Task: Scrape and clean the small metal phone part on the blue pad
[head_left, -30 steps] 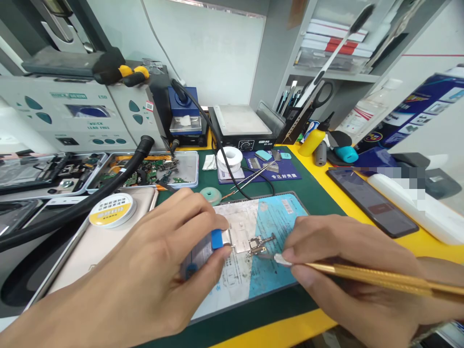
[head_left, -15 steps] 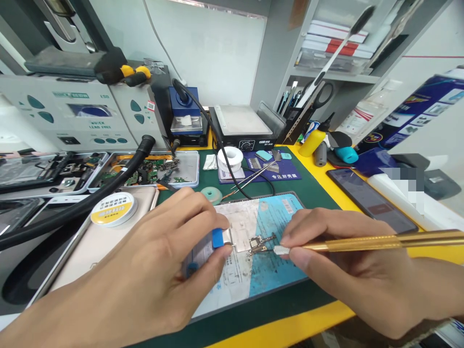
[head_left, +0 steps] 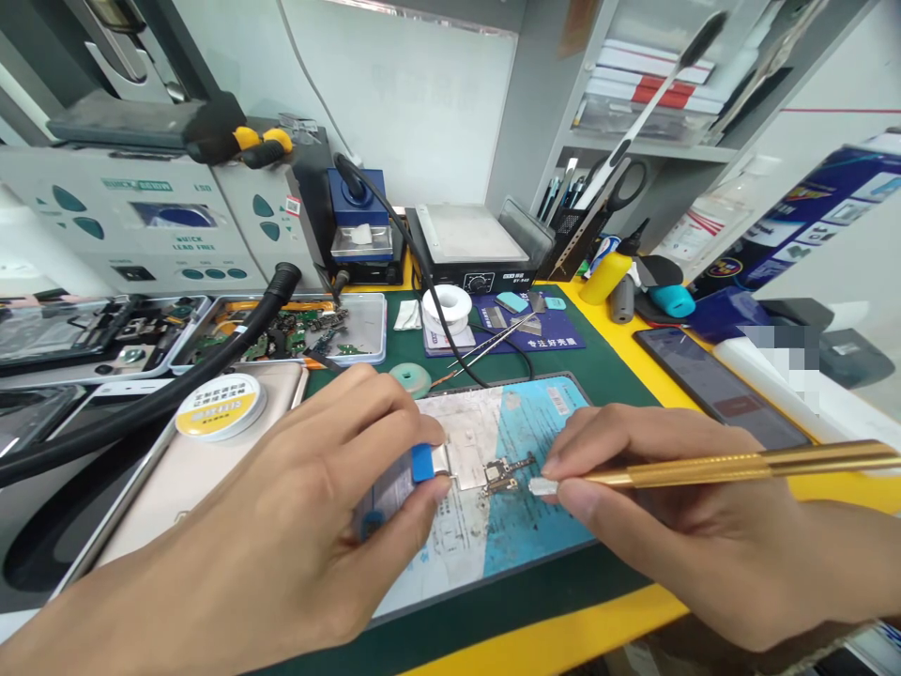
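In the head view, my left hand is closed in a pinch at the left of the work pad. Between its thumb and fingertips is a silver piece with a blue end. A small circuit board lies on the pad, just right of these fingertips. My right hand grips a gold-handled pen-like tool with a pale collar at its front. That collar points left toward the board, with a small gap in between. The tool's fine tip is too small to make out.
Tweezers and a solder spool lie behind the pad. A tray of board parts stands at back left, near a black hose. A phone lies at right, beyond a yellow bottle.
The thin dark tip that reached the circuit board from the gold tool no longer shows there. My right hand has shifted only slightly. My left hand keeps its pinch in place.
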Available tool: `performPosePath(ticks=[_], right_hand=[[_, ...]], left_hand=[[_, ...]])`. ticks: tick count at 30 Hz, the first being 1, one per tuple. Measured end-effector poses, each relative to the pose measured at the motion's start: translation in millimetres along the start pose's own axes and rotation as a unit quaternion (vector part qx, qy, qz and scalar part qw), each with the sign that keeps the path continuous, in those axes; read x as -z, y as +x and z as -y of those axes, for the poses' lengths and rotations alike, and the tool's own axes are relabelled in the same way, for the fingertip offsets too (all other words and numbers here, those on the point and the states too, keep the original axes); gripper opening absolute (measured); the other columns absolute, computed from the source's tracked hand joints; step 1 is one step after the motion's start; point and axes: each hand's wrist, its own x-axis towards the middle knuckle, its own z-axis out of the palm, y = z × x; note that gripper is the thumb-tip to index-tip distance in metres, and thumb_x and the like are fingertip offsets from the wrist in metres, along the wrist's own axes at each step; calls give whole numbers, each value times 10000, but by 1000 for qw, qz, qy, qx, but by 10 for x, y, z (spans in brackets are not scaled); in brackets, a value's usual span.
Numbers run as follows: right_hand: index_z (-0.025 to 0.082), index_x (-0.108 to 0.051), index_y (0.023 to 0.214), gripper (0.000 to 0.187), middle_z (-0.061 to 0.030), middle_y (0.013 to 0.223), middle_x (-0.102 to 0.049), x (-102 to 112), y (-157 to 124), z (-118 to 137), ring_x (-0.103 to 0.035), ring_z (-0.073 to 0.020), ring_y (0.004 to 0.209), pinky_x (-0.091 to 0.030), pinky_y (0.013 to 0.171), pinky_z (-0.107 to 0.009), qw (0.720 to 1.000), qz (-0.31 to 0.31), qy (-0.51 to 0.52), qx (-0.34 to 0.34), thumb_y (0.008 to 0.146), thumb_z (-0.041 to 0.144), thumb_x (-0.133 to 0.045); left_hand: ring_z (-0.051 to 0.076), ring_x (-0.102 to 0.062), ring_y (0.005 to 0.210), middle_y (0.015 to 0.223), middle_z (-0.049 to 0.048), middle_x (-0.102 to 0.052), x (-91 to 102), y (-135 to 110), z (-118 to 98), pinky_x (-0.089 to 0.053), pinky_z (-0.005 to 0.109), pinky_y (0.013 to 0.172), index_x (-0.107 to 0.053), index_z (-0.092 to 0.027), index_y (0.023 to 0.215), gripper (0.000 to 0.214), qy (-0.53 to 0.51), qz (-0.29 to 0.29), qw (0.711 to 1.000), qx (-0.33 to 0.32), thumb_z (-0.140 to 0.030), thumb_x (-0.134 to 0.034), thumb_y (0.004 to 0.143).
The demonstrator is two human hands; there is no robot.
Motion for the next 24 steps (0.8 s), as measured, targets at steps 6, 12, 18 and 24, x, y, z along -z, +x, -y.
performPosePath(ticks=[6,12,18,24], right_hand=[[197,-711,886,112,-16,734,-743,-2,-10,-12,-688,-141,602,-517,503,-265,1000,-1,-1,-13,963,130,-667],[203,-704,873,133,-7,701,-715,-3,-1,-7,-633,-133,557,-471,464,-267,1000,1,10,-26,976,139,-651],[211,-702,853,138,-5,690,-702,-9,-3,-5,-624,-140,553,-460,451,-270,999,-5,17,-37,977,161,-666],[202,-712,894,107,-9,717,-724,-26,-21,-32,-683,-146,594,-531,511,-262,999,-18,36,-12,963,124,-686]], left_hand=[[133,-545,990,1075,-7,-583,4,18,11,-486,257,793,-617,-273,1154,141,-3,-5,1000,-5,-200,-593,1036],[136,-548,1004,1092,-9,-586,11,1,-1,-485,262,807,-613,-281,1174,152,3,3,1000,4,-212,-590,1040],[143,-555,992,1078,-3,-593,4,-11,2,-492,259,791,-616,-276,1157,141,3,-3,1000,1,-203,-584,1041],[146,-564,989,1079,3,-598,7,4,-19,-496,262,794,-617,-273,1170,157,-1,-7,1000,1,-191,-580,1041]])
